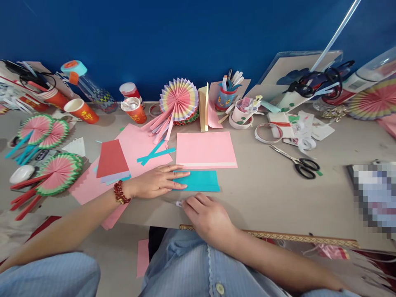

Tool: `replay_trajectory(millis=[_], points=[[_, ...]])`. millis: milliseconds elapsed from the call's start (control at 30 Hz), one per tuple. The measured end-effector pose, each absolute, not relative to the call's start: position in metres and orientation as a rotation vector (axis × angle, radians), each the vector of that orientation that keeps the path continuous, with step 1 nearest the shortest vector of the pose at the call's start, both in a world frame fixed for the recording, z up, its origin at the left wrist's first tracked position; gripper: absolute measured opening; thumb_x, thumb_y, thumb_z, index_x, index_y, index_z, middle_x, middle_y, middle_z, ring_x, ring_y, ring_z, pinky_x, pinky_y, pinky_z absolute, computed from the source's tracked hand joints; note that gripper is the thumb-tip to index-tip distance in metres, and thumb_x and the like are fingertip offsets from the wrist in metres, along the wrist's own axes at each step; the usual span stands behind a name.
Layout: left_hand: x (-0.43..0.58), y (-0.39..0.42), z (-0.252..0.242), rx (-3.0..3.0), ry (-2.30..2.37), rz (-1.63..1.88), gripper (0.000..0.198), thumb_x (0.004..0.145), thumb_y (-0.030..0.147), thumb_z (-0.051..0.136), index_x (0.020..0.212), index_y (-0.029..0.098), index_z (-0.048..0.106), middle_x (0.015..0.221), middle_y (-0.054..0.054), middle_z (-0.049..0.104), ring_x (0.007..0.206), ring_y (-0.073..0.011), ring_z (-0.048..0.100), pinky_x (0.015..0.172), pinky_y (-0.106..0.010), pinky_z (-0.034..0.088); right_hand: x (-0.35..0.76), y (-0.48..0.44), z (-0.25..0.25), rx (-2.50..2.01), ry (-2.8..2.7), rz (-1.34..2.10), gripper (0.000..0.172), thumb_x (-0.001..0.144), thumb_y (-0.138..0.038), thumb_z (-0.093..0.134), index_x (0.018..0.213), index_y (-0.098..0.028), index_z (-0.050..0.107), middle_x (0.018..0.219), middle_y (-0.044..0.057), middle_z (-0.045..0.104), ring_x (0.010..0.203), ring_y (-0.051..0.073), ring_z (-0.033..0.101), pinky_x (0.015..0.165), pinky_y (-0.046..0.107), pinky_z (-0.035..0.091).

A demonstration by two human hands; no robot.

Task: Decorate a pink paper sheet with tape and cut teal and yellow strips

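My left hand (156,181) lies flat with its fingers stretched out, pressing the left part of a folded-looking turquoise paper rectangle (204,181). Close to the paper's lower edge, my right hand (208,216) is closed around a slim white tool (178,203). A thin tip points left from it; most of the tool is hidden in the fingers, so its kind does not show. Just beyond the turquoise piece is a pink paper sheet (206,148) with a white strip along its near edge. Two crossed turquoise strips (156,155) rest beyond my left hand.
Black-handled scissors (305,166) and a tape roll (268,133) lie to the right. Pink sheets and a red paper piece (113,159) are on the left, near several paper fans (58,173). Cups, a bottle (95,93) and a pen holder (225,99) line the blue wall.
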State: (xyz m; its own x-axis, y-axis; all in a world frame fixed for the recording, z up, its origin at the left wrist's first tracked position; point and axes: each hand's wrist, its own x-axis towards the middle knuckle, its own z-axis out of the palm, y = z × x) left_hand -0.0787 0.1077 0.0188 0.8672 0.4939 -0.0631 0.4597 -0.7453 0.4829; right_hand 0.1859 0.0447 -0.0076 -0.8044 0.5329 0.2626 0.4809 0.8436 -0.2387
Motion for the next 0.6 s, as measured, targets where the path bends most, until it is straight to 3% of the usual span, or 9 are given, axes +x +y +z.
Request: replay_trajectory(millis=[200, 400, 600], points=[[-0.060, 0.092, 0.014, 2.532, 0.985, 0.234, 0.028, 0.103, 0.036, 0.045, 0.122, 0.026, 0.064, 0.149, -0.006, 0.050, 0.142, -0.0251, 0.039, 0.118, -0.047, 0.033, 0.221, 0.044, 0.000, -0.626, -2.646, 0.387, 0.020, 0.099, -0.016, 0.050, 0.111, -0.017, 0.066, 0.093, 0.005, 0.069, 0.085, 0.016, 0.062, 0.077, 0.028, 0.052], [-0.039, 0.078, 0.008, 2.556, 1.204, 0.344, 0.027, 0.099, 0.042, 0.056, 0.112, 0.019, 0.059, 0.131, -0.011, 0.058, 0.129, -0.0262, 0.049, 0.110, -0.045, 0.042, 0.274, 0.059, 0.006, -0.728, -2.521, 0.414, 0.027, 0.097, -0.011, 0.049, 0.117, -0.017, 0.065, 0.099, 0.008, 0.071, 0.090, 0.018, 0.064, 0.079, 0.031, 0.056], [-0.029, 0.074, 0.016, 2.453, 1.240, 0.386, 0.015, 0.101, 0.033, 0.051, 0.096, 0.021, 0.058, 0.117, -0.007, 0.060, 0.120, -0.0236, 0.053, 0.104, -0.042, 0.044, 0.299, 0.070, -0.001, -0.865, -2.439, 0.431, 0.032, 0.096, -0.011, 0.052, 0.124, -0.018, 0.063, 0.105, 0.010, 0.071, 0.093, 0.020, 0.064, 0.080, 0.033, 0.057]])
